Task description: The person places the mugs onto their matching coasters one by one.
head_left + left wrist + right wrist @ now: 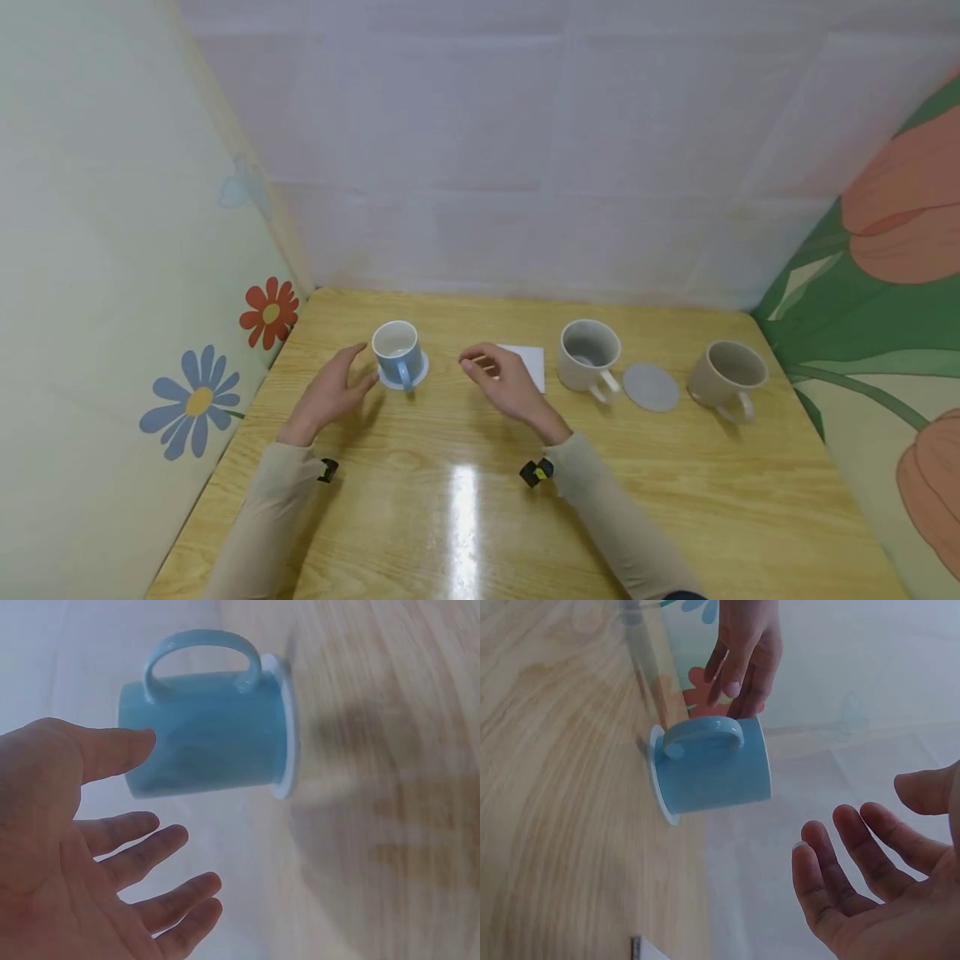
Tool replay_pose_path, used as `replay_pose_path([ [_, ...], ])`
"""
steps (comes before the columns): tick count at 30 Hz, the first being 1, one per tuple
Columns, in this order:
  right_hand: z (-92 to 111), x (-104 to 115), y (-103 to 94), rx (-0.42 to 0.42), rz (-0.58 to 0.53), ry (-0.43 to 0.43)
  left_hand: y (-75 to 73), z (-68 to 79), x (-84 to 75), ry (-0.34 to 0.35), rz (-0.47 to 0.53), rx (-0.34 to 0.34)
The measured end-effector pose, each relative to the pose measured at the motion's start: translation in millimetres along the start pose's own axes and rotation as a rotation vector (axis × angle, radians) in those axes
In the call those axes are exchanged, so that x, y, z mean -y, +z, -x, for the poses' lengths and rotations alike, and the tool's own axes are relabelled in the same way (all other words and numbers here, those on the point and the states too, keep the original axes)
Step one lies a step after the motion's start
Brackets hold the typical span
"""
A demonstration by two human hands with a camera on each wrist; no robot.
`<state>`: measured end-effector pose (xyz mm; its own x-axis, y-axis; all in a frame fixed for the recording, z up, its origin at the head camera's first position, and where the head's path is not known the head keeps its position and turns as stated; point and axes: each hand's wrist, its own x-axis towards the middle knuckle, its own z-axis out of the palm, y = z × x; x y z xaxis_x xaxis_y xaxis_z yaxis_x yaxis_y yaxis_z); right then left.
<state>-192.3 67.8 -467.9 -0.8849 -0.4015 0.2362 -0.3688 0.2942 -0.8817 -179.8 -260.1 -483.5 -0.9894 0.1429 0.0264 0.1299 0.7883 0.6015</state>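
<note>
A light blue mug stands upright on a round white coaster at the left of the table, its handle toward me. My left hand is just left of the mug, fingers spread and holding nothing. In the left wrist view the thumb overlaps the mug's side; I cannot tell whether it touches. My right hand hovers right of the mug, loosely curved and bare, partly covering a square white coaster. The right wrist view shows a gap between those fingers and the mug.
Right of the square coaster stands a white mug. Beyond it lie a round grey coaster and another off-white mug near the table's right side. A pale wall rises behind the wooden table.
</note>
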Motion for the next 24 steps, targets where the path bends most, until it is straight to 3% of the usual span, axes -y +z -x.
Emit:
replay_pose_path([
  [10,5,6,-15.8,-0.021,0.021,-0.065,-1.2,-2.3,-14.3,0.072,-0.009,-0.026],
  [18,6,5,-25.6,-0.027,0.048,-0.094,-1.8,-5.5,-22.5,0.101,-0.027,-0.062],
  [24,12,4,-34.9,-0.036,0.074,-0.1,-2.8,-5.0,-30.3,0.111,-0.021,-0.051],
])
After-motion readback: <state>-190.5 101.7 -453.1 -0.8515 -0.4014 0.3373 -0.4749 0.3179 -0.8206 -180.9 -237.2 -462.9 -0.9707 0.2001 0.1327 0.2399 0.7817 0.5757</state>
